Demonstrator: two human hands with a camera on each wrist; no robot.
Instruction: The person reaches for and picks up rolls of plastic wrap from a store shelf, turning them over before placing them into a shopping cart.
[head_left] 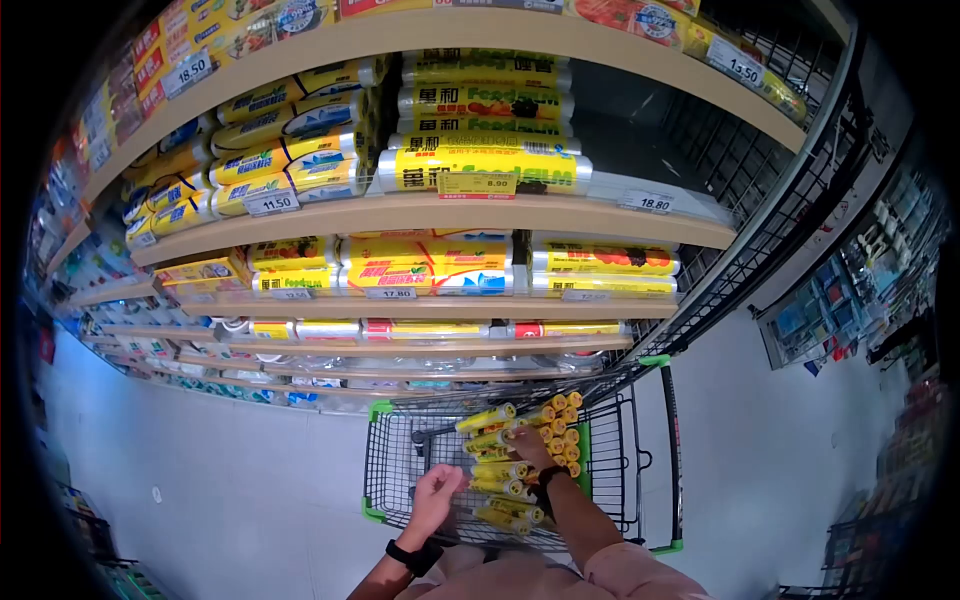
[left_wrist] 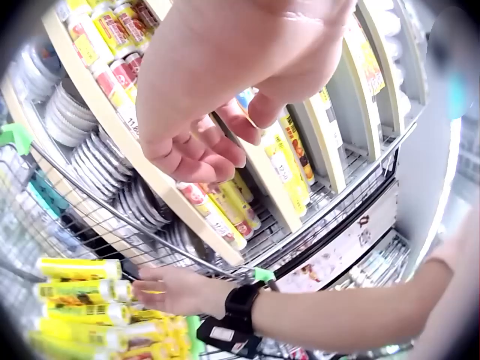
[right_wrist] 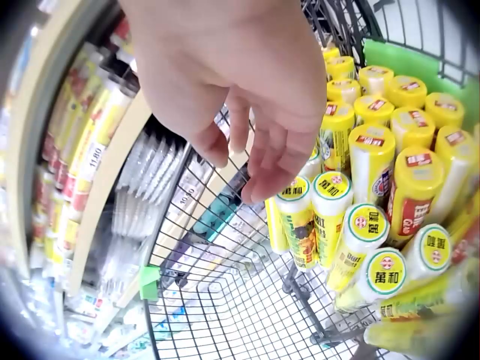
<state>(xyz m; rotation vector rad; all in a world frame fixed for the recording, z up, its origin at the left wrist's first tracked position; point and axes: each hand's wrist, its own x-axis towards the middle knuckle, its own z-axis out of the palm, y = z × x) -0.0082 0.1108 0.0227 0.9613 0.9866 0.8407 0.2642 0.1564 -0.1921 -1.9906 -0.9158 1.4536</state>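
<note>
Yellow cling film rolls point(head_left: 490, 470) lie across the wire shopping cart point(head_left: 390, 480), while several more stand upright point(right_wrist: 412, 176) beside them. My right hand point(head_left: 530, 447) is over the cart among these rolls. In the right wrist view its loosely bent fingers point(right_wrist: 270, 176) hold nothing, the tips right beside the end of a yellow-and-white roll point(right_wrist: 294, 189). My left hand point(head_left: 435, 497) hovers over the cart's left part, to the left of the lying rolls. Seen in the left wrist view, its fingers point(left_wrist: 196, 154) hang loosely curled around nothing.
Shelves of boxed and rolled film rise behind the cart, with price tags point(head_left: 655, 202) along their edges. A dark gap point(head_left: 630, 110) shows right of the stacked rolls point(head_left: 485, 170). Green corner pieces point(head_left: 378, 411) mark the cart's frame. Pale floor point(head_left: 250, 470) lies around it.
</note>
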